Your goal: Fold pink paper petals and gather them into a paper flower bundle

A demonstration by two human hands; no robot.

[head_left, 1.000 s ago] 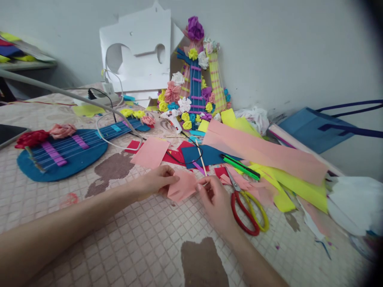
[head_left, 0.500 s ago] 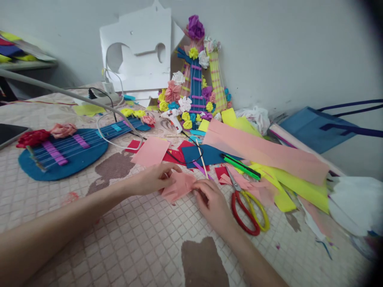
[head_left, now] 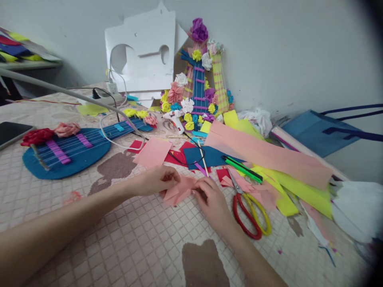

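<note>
Left hand (head_left: 156, 180) and right hand (head_left: 213, 201), half-curled, are flanking pink paper (head_left: 180, 191), right pinching its edge, left's grip unclear, so I'm favouring light pressure.

Creased pink paper (head_left: 179, 192): we see the left hand (head_left: 157, 179) pinching its left side, the right hand (head_left: 212, 201) gripping its right edge. Right of the paper, scissors (head_left: 237, 187); behind it, white glue gun (head_left: 176, 118); well left, flowered blue guitar shape (head_left: 85, 153).
</note>
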